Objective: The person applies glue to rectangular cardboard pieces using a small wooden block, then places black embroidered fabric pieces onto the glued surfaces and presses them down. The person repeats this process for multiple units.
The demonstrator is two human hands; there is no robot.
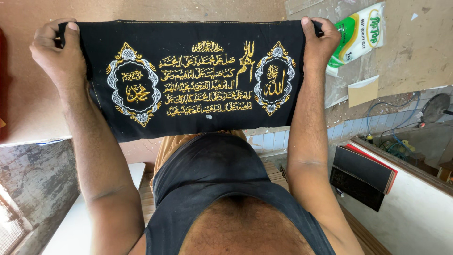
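Note:
A long black cloth point(198, 118) with gold and silver embroidered script and two ornate medallions is stretched flat between my hands over a brown table point(28, 99). My left hand point(59, 49) grips the cloth's upper left corner, thumb on top. My right hand point(321, 42) pinches its upper right corner the same way. The cloth's lower edge hangs over the table's front edge, above my black vest.
A white and green plastic packet point(358, 35) lies on the table just right of my right hand, beside a tan paper piece point(363, 92). Black and red flat boards point(363, 174) lean on a white ledge at lower right. Cables and a fan lie on the floor beyond.

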